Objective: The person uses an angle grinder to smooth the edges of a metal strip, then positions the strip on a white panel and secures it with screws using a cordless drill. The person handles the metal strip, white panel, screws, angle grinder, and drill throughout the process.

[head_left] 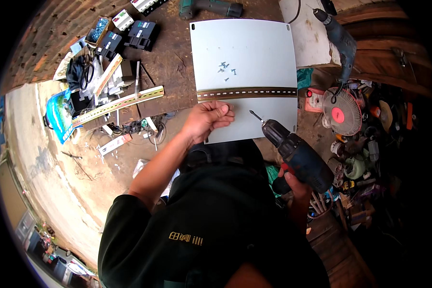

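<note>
While your right hand (296,184) grips the drill (302,157), left hand (209,120): fingers (229,115) curl near rail (247,93), can't tell if gripping
Screws (223,65): on panel (254,53)

Bright daylight whitens the floor (79,185) at left; deep shadow fills the lower right; fisheye distortion bows the white panel (247,48).
</note>
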Motion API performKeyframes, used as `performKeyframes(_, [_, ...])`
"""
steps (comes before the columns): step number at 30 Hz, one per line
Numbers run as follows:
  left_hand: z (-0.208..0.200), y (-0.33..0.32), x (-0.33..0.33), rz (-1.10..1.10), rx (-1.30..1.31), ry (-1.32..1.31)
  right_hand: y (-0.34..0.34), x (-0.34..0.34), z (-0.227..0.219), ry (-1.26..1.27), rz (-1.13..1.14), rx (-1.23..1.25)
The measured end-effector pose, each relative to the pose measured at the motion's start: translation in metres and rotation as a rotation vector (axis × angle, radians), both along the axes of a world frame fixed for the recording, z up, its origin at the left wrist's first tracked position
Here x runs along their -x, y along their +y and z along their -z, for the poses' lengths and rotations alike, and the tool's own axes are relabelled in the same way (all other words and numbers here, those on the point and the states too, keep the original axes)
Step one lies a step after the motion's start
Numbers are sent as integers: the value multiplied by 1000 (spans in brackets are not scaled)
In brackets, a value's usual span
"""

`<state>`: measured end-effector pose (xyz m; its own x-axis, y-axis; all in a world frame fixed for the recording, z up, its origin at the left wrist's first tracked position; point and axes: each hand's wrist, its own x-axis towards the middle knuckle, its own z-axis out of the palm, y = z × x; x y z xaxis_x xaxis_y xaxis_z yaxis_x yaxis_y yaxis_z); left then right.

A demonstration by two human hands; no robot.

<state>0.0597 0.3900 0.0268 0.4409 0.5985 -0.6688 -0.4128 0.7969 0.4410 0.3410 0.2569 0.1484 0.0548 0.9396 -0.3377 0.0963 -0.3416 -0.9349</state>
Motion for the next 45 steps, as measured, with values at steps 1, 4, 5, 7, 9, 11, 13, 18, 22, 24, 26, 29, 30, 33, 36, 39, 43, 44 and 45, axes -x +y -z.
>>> performKeyframes(1, [-2,-5,-5,-9,45,-41,-4,3,1,-14,6,-10])
performKeyframes(4, [-10,-15,-15,-120,176,-205,-8,5,6,-217,-102,-87])
performKeyframes(5, [-13,-17,-17,-152,221,-260,-9,5,7,-286,-144,-125])
performKeyframes(7, [-19,-19,-19,-179,232,-326,-14,12,9,-297,-137,-100])
performKeyframes(9, [-22,-21,-20,-212,246,-374,-17,19,9,-354,-142,-122])
performKeyframes(11, [-24,-22,-20,-228,246,-381,-18,25,9,-488,-175,-187])
performKeyframes(13, [-25,-23,-21,-246,246,-391,-17,30,10,-622,-208,-252])
performKeyframes(18, [-25,-28,-22,-291,263,-413,-12,36,12,-709,-200,-319])
performKeyframes(22, [-23,-31,-21,-326,294,-422,-10,37,16,-763,-226,-311])
performKeyframes(24, [-18,-31,-20,-331,307,-430,-12,31,18,-709,-232,-241])
performKeyframes(26, [-13,-32,-21,-372,357,-411,-13,24,24,-677,-252,-108])
performKeyframes(29, [-2,-31,-21,-442,381,-443,2,20,46,-250,-3,503])
performKeyframes(30, [1,-30,-21,-465,377,-468,7,22,48,-230,-13,485])
performKeyframes(33, [9,-30,-21,-551,386,-544,19,41,34,-562,-185,79])
performKeyframes(36, [15,-29,-22,-597,420,-602,36,66,17,-711,-300,-161])
performKeyframes(39, [21,-22,-25,-591,476,-589,51,79,7,-606,-332,-73])
performKeyframes(43, [28,-18,-27,-620,516,-501,78,77,12,-513,-383,-28])
performKeyframes(44, [29,-18,-27,-633,504,-509,86,77,15,-452,-376,-16])
performKeyframes(45, [31,-18,-27,-646,490,-514,92,78,17,-450,-370,23])
